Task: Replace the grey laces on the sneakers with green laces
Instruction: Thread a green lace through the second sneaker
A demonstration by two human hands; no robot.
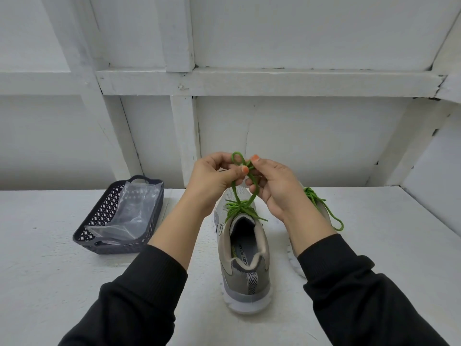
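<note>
Nearest, black sleeves at 7 and 5 o'clock. Just above centre, left hand and right hand close together, fingers curled and pinching green lace, a small loop poking up at 12 o'clock between them. Two strands running down to a knot at the top eyelets of sneaker, upright at centre on white table, heel toward camera. At its 3 o'clock, second sneaker, mostly hidden behind the right forearm, second lace bunched on it, one loop trailing toward 4 o'clock. At 9 o'clock, dark basket holding clear bag.
</note>
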